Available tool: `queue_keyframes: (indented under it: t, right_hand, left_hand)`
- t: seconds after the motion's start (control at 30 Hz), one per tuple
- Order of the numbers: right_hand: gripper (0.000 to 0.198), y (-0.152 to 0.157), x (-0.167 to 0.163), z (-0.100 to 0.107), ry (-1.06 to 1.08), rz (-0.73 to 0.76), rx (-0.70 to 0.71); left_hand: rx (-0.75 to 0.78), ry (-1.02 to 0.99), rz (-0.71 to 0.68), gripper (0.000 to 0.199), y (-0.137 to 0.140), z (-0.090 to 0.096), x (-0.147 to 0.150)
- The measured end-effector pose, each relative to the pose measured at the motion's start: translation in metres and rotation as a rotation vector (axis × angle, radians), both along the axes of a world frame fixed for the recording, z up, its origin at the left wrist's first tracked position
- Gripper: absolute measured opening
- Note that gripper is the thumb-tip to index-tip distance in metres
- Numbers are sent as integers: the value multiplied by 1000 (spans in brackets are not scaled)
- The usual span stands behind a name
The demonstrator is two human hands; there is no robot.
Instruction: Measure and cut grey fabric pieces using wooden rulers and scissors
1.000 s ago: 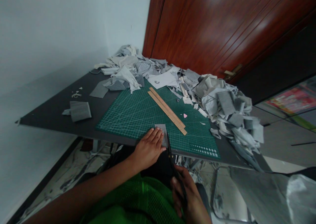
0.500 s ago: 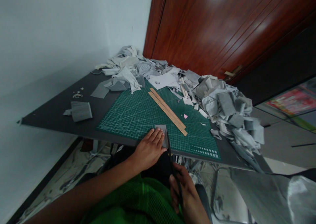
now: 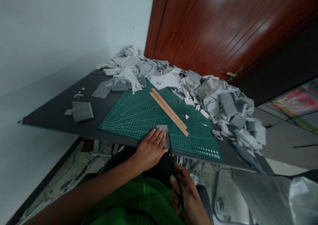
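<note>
A small grey fabric piece lies on the green cutting mat at its front edge. My left hand presses flat on the fabric, fingers stretched out. Black scissors are in my right hand, its fingers wrapped round the handles below the table edge. Their blades run along the right side of the fabric. Two wooden rulers rest side by side on the mat, just beyond the fabric.
Heaps of grey and white fabric scraps line the back and right of the dark table. A stack of cut grey pieces sits at the left. A white wall and a wooden door stand behind.
</note>
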State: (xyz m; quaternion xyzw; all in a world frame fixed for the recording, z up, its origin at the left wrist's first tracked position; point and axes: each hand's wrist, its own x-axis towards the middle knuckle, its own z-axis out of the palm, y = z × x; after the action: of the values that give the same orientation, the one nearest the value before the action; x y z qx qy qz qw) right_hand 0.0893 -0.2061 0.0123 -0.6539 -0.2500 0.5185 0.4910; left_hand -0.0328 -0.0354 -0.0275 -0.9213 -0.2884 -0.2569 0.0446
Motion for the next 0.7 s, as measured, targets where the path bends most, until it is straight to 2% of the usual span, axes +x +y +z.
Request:
queue_keyframes:
  t: [0.23,0.37,0.7]
  right_hand:
    - [69,2,0,-1,44,-13,9]
    - [68,4,2,0,108,-75,9]
    - [76,15,4,6,12,4,9]
  left_hand:
    - [-16,16,0,55,0,0,0]
    - [-14,13,-2,56,0,-1,-1]
    - [-19,14,-8,55,0,4,-2]
